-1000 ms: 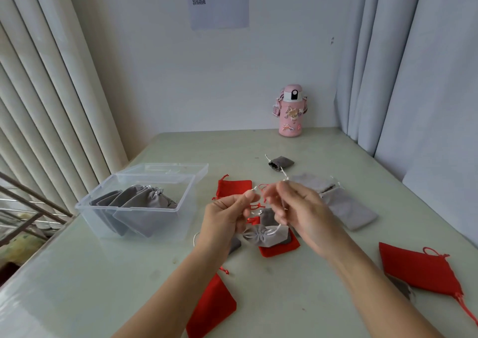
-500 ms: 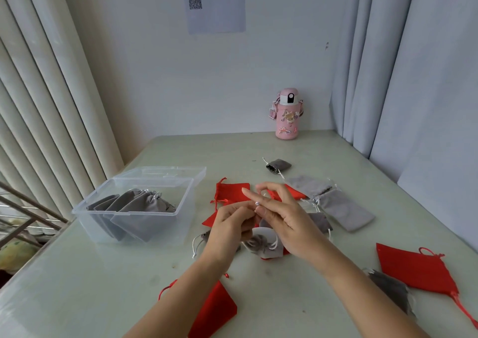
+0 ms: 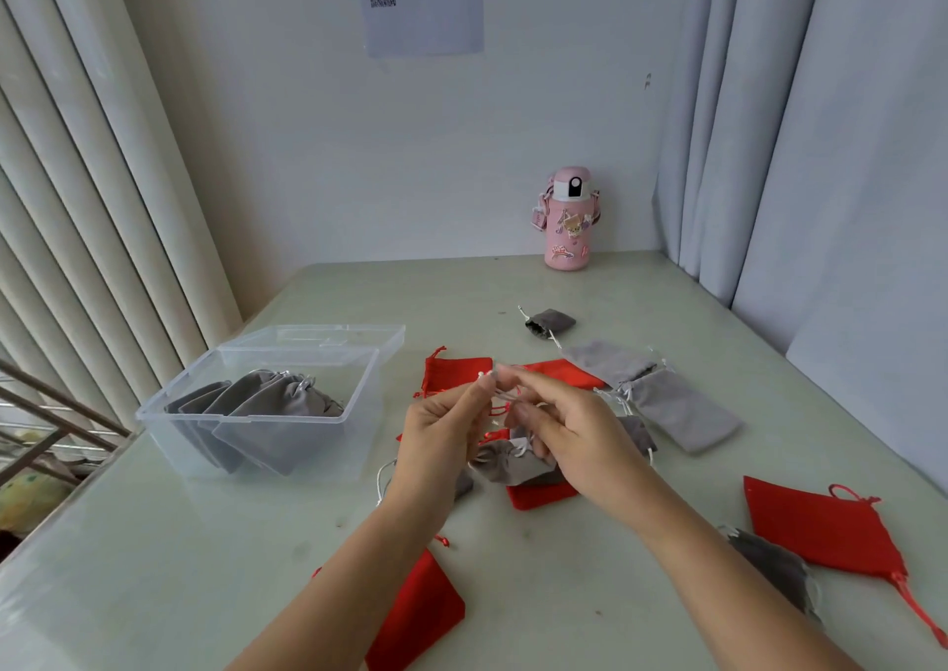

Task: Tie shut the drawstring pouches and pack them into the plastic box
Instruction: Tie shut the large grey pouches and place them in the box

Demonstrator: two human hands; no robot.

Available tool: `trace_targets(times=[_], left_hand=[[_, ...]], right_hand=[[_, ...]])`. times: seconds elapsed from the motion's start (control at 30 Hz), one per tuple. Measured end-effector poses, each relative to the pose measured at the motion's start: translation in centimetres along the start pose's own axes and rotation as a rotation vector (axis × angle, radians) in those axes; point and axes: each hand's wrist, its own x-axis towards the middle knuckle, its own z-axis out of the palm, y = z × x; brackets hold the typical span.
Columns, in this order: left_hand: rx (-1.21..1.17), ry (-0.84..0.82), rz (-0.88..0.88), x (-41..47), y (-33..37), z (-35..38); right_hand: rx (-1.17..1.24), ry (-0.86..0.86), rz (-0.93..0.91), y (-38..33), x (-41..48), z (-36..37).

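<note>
A small grey pouch (image 3: 505, 465), its mouth already gathered, is hanging low between a person's two hands above the middle of the desk (image 3: 641, 285); whether it is touching the red pouch (image 3: 538, 497) beneath it cannot be told. Its pale drawstring (image 3: 519, 451) is running up to the fingertips. The left hand (image 3: 441, 439) is pinching one cord end between thumb and forefinger, while the right hand (image 3: 574, 434) is reaching its forefinger across to meet it, apparently nipping the other strand with its remaining fingers loosely curled.

The step in hand appears to be the knotting. The next move is likely calling for crossing the cords, pulling them snug, then carrying the pouch left to the plastic box (image 3: 169, 416), which is standing open near the desk's left edge with several tied grey pouches (image 3: 267, 409) leaning inside.

More loose pouches, red and grey, are lying scattered around the hands. A pink bottle (image 3: 567, 219) is standing at the back by the wall.
</note>
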Motion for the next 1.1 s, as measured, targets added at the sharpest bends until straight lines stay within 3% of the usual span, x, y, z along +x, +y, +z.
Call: trace_targets(times=[0.17, 0.37, 0.9, 1.1], left_hand=[[-0.119, -0.003, -0.112, 0.7, 0.3, -0.6], [-0.071, -0.005, -0.192, 0.8, 0.2, -0.7], [-0.049, 0.081, -0.018, 1.2, -0.2, -1.3], [-0.017, -0.053, -0.030, 1.0, 0.1, -1.3]], right_hand=[[0.126, 0.007, 0.110, -0.5, 0.4, -0.2], [0.359, -0.076, 0.263, -1.4, -0.1, -0.4], [0.524, -0.131, 0.397, -1.7, -0.1, -0.6], [0.617, -0.088, 0.464, -1.8, 0.2, -0.8]])
